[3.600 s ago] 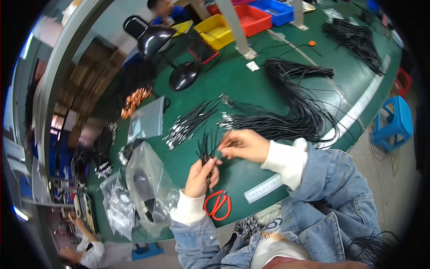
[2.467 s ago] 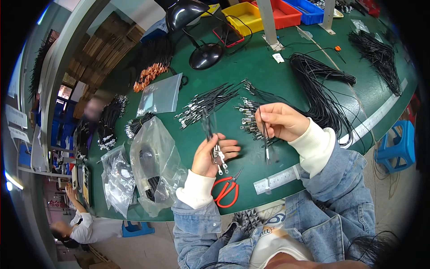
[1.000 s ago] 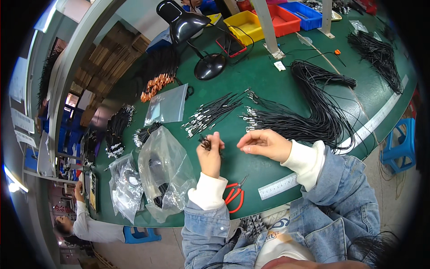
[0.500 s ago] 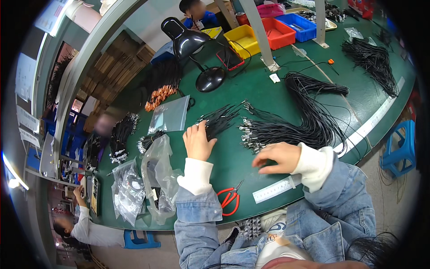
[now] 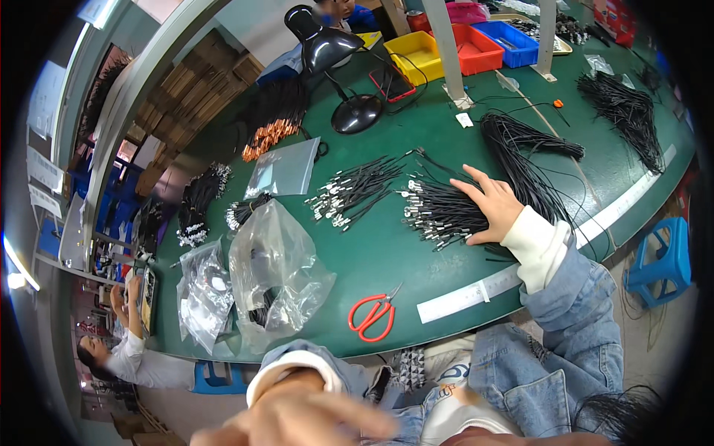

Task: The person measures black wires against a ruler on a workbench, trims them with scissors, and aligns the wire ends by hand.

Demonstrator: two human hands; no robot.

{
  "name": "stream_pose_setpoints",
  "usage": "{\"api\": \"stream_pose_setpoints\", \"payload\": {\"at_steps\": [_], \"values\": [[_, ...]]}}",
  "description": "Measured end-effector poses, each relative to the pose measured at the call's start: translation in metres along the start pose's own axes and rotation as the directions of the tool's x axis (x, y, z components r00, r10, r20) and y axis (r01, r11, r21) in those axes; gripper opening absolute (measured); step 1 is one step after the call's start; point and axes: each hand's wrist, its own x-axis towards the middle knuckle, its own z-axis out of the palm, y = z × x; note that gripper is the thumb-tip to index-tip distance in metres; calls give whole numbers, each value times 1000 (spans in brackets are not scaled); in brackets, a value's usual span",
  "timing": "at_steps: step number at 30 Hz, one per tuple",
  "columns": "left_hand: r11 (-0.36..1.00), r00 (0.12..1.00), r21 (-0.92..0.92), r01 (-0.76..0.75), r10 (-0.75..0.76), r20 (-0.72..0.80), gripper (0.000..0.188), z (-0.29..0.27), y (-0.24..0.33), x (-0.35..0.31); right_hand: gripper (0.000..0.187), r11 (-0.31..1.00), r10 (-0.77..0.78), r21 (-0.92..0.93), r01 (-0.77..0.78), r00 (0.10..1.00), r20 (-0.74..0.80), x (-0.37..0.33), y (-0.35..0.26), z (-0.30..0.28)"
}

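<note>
Clear plastic comes first from where I stand: a small filled bag (image 5: 204,297) slumped on the green table (image 5: 387,256), and close by its right side a larger, looser bag (image 5: 303,286) with something black inside. Behind them lies a bundle of black leads with coppery ends (image 5: 271,137).

In front of the bags, the person's left hand (image 5: 291,415) has just swung back toward the body, off the short leads where it was a moment ago. It is blurred, fingers spread; I see nothing in it, though its underside is hidden.

Farther right, the short black leads (image 5: 358,189) with silvery ends lie in a loose, slanting heap that no hand touches now. I take that to mean the handful has been laid down there. Nearer the table edge are the red-handled snips (image 5: 382,299), unheld.

Right of the heap, the long black leads (image 5: 446,212) lie with their metal ends fanned toward it. The right hand (image 5: 497,208) has come up onto them, fingers spread wide across the strands, resting rather than gripping, so attention seems to have shifted to this bundle. A white ruler (image 5: 454,300) lies below.
</note>
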Motion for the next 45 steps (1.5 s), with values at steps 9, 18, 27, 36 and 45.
{"api": "stream_pose_setpoints", "payload": {"at_steps": [9, 18, 27, 36, 45], "values": [[977, 667, -176, 120, 52, 743, 28, -20, 29, -76, 78, 991, -61, 123, 60, 998, 1, -4, 13, 1], [588, 449, -40, 808, -657, -605, 35, -45, -38, -169, 67, 962, -59, 271, 40, 996, 62, 1, 35, -10], [365, 362, 171, 915, -553, -751, 30, -68, -91, -137, 46, 837, 153, 533, -127, 988, -5, 14, 50, -2], [-241, 645, 763, 600, -418, -640, 29, -78, -96, -153, 12, 943, 90, 332, -4, 965, -245, 16, 32, -15], [202, 605, 583, 787, -434, -667, 44, -81, -114, -110, 17, 693, 43, 717, -79, 997, 69, -4, -6, -46]]}}
